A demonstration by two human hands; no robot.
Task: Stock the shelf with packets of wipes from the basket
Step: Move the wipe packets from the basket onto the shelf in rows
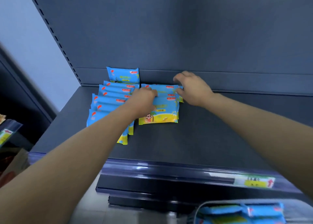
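Blue and yellow packets of wipes stand on the dark grey shelf [203, 139]. A left row [108, 103] of several overlapping packets leans back toward the rear wall. Beside it is a shorter right row [162, 112]. My left hand [144, 100] grips the left end of the right row, fingers curled over the packets' top edges. My right hand [193, 86] is at that row's right end, thumb touching the packets and fingers loosely curved above their back edge. The basket [199, 210] shows at the bottom right with more blue packets [260, 210] in it.
The shelf's right half is bare dark metal. A price strip with a green and yellow label [254, 181] runs along the shelf's front edge. A slotted upright [55, 37] bounds the shelf on the left. Other goods [6, 134] show blurred at the far left.
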